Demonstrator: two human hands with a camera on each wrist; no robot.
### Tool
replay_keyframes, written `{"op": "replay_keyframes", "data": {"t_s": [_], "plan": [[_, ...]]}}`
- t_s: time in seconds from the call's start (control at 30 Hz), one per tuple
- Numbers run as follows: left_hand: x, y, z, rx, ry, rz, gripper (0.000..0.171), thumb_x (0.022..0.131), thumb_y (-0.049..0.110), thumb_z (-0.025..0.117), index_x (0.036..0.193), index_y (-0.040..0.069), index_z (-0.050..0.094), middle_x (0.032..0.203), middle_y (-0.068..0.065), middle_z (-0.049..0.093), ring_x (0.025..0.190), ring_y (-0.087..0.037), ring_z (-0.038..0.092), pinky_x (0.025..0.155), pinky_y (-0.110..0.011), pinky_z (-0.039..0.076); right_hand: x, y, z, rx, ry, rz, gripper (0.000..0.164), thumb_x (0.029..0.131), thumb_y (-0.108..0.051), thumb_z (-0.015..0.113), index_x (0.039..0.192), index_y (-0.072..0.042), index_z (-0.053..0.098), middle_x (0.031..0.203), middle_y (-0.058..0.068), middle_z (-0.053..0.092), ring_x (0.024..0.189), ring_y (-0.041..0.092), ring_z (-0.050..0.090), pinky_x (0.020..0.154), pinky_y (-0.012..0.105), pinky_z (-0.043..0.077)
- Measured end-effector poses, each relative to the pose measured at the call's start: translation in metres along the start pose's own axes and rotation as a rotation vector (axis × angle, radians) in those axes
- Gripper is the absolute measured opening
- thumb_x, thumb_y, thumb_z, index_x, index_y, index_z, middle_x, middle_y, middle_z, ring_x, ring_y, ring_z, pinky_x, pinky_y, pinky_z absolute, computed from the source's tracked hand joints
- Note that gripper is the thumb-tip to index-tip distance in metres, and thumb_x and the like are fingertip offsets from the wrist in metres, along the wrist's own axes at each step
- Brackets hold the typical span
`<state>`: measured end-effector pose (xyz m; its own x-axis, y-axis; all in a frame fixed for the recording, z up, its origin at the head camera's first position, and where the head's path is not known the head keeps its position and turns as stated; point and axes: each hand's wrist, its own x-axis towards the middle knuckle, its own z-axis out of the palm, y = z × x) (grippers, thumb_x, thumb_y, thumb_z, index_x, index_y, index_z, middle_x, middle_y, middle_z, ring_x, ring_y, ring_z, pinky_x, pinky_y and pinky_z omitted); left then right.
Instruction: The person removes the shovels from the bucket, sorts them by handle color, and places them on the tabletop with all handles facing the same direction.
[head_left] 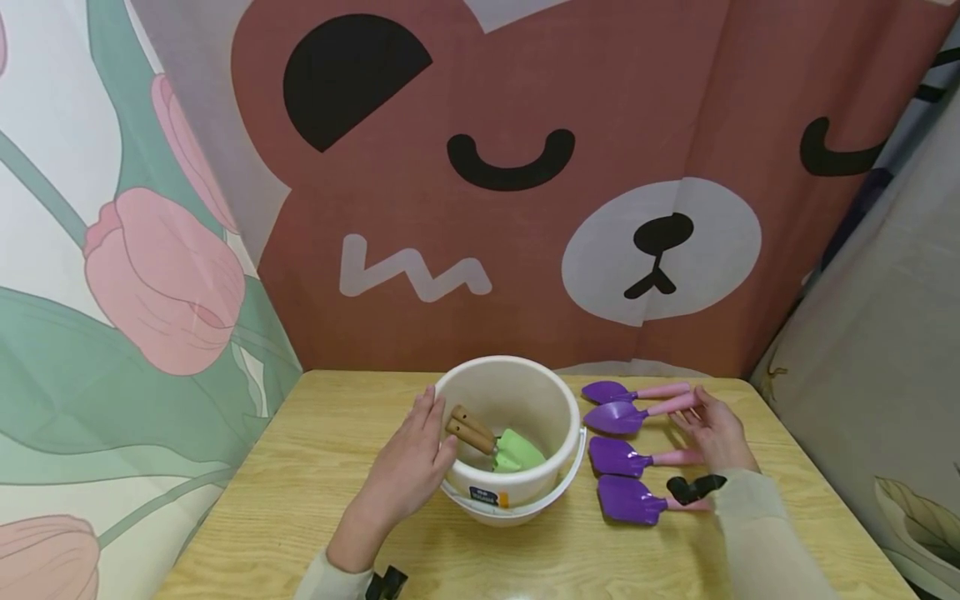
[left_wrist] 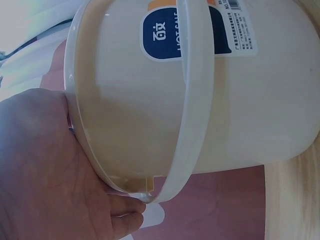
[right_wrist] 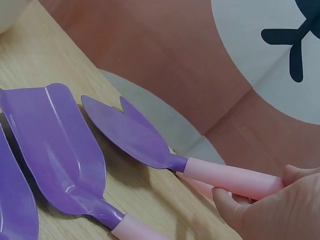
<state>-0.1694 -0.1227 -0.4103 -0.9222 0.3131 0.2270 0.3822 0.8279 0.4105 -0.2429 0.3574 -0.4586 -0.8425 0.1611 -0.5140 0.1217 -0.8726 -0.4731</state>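
A white bucket (head_left: 506,497) stands upright on the table, its handle hanging down at the front. My left hand (head_left: 408,458) rests against its left side at the rim, fingers straight; the left wrist view shows the palm beside the rim (left_wrist: 82,120). Inside the bucket lie two wooden handles (head_left: 471,429) and a light green tool head (head_left: 517,452). My right hand (head_left: 716,429) pinches the pink handle end of a purple pointed trowel (head_left: 617,417). In the right wrist view this trowel (right_wrist: 127,132) is tilted, its blade above the table with a shadow below.
Another purple pointed trowel (head_left: 606,392) lies just behind the held one. Two purple square-bladed shovels (head_left: 618,457) lie nearer on the wooden table (head_left: 300,500), pink handles pointing right. A brown bear-print curtain (head_left: 420,333) hangs along the table's back edge.
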Motion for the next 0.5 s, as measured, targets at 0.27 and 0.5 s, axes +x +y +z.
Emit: {"op": "replay_keyframes", "data": {"t_s": [0.27,0.5], "plan": [[0.0000,0.0010,-0.0014,-0.001,-0.011,-0.007,0.066,0.106,0.039,0.041,0.160,0.004,0.026,0.170,-0.008,0.009,0.155,-0.029,0.014,0.122,-0.050,0.026,0.0062,0.0027,-0.0025,-0.024,0.017,-0.018,0.009,0.098,-0.013,0.065,0.090,-0.015,0.069,0.087,-0.002,0.061,0.114,0.009,0.049,0.120,0.037,0.032],[-0.0003,0.0014,-0.0020,0.006,-0.002,-0.002,0.065,0.106,0.038,0.042,0.160,0.004,0.027,0.170,-0.010,0.011,0.155,-0.028,0.015,0.122,-0.049,0.027,0.0047,0.0048,-0.0047,-0.070,-0.003,0.000,0.024,0.098,-0.017,0.064,0.076,-0.013,0.074,0.085,0.001,0.062,0.098,0.014,0.059,0.107,0.034,0.048]]}}
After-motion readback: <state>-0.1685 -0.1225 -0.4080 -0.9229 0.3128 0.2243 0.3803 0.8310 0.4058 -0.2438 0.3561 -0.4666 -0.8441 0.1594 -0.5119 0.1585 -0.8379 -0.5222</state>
